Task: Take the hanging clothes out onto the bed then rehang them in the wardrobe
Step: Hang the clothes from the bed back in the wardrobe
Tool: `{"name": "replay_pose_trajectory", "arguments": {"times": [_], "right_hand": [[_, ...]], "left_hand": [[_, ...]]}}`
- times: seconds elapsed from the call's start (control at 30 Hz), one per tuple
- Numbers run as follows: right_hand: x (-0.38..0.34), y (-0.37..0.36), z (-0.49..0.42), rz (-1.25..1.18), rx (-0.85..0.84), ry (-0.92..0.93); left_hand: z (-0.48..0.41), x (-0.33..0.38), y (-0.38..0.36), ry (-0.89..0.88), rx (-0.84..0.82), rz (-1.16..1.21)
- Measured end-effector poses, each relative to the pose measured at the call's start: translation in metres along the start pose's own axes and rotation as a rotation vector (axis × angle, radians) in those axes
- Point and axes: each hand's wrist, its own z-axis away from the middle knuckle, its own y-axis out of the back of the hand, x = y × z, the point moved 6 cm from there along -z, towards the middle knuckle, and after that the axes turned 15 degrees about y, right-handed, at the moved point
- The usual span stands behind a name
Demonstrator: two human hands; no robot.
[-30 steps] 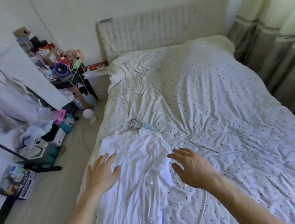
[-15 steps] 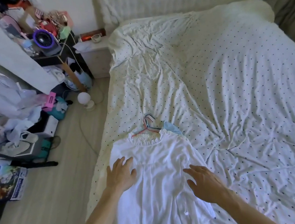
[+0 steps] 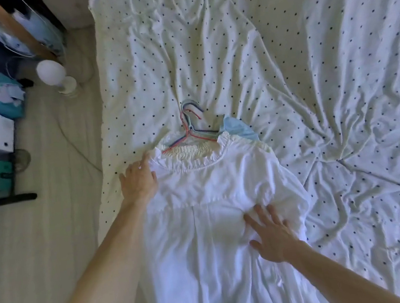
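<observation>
Left grip [image 3: 138, 180] & right grip [image 3: 271, 238]: both bare. Forearms bare too, wrist thru to the frame edge, approx up to the elbow on the left. Slim wrists, longish fingers. Rest of person out of view.

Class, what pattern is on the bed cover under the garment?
The bed cover shows small dark dots on white; head view.

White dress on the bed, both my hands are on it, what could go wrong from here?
1. The hangers lie with hooks crossed at the neckline, so lifting the white dress may snag or drag the others.
2. A blue garment sits under it and could get pulled along.
3. The left hand is near the edge of the bed; the dress might slide toward the floor.
</observation>
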Motion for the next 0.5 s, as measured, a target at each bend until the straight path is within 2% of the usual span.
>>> {"name": "replay_pose_trajectory", "arguments": {"times": [0.13,0.23,0.37,0.5], "right_hand": [[0.000,-0.003,0.002,-0.019,0.011,0.008],[-0.002,0.003,0.012,-0.118,0.002,-0.010],[-0.021,0.025,0.042,-0.522,0.192,-0.044],[-0.051,0.047,0.092,-0.978,0.439,-0.006]], "left_hand": [[0.002,0.001,0.006,-0.016,0.089,-0.090],[0.023,-0.005,0.013,-0.030,0.095,0.009],[0.089,-0.007,0.013,-0.116,0.026,0.378],[0.188,0.001,0.019,-0.182,0.016,0.570]]}}
